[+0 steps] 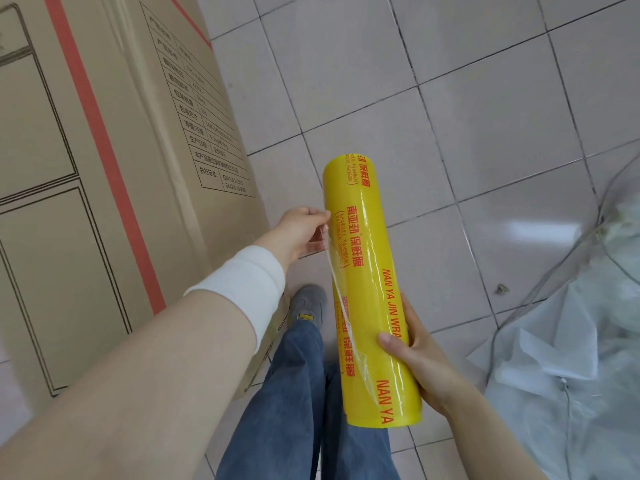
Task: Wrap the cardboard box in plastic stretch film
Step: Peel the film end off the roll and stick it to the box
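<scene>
Our right grip (419,362) is clamped round the lower end of the yellow film roll (367,271), whose long axis runs from about five o'clock up to eleven. Our left grip (298,233) pinches the loose film edge (332,265), peeled just off the roll's left side. The cardboard box (104,168) stands on the tiled floor (450,98) at nine o'clock of the roll, just beyond the left grip, which is nearer. We judge the film edge must go that way first.
</scene>
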`<action>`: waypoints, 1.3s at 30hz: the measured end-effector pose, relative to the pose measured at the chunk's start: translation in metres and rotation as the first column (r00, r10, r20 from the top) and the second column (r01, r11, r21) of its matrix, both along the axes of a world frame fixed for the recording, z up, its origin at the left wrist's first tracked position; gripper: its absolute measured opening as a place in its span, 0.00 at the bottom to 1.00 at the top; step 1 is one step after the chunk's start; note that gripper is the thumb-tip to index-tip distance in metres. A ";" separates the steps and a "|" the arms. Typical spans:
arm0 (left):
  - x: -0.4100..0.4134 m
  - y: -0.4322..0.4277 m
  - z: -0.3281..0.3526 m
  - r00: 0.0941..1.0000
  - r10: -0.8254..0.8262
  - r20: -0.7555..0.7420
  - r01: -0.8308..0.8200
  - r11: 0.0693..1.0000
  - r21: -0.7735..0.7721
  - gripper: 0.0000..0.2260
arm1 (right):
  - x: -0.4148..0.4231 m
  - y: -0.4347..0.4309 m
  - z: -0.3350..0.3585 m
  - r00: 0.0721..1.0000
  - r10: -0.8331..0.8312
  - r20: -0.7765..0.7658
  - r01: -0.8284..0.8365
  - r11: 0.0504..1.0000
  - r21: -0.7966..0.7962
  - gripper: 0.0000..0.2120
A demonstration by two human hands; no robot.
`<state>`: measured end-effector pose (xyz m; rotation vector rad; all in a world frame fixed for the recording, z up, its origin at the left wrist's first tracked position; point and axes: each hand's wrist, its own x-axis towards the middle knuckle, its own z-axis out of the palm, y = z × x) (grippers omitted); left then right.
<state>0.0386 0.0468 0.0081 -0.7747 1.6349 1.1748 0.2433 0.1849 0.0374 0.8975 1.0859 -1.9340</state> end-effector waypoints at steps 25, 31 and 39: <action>-0.024 0.011 -0.006 0.874 -0.233 -0.426 0.121 0.954 -0.274 0.12 | 0.014 0.009 -0.004 0.994 0.072 0.084 -0.074 0.997 0.016 0.57; -0.007 0.017 -0.007 0.888 -0.068 -0.455 -0.010 0.986 -0.168 0.04 | 0.006 0.003 -0.006 0.991 0.073 0.111 -0.081 0.995 0.066 0.40; 0.071 -0.015 0.037 0.933 -0.252 0.256 0.282 0.955 -0.090 0.23 | 0.004 -0.013 -0.004 0.972 -0.062 0.227 0.036 0.992 0.117 0.30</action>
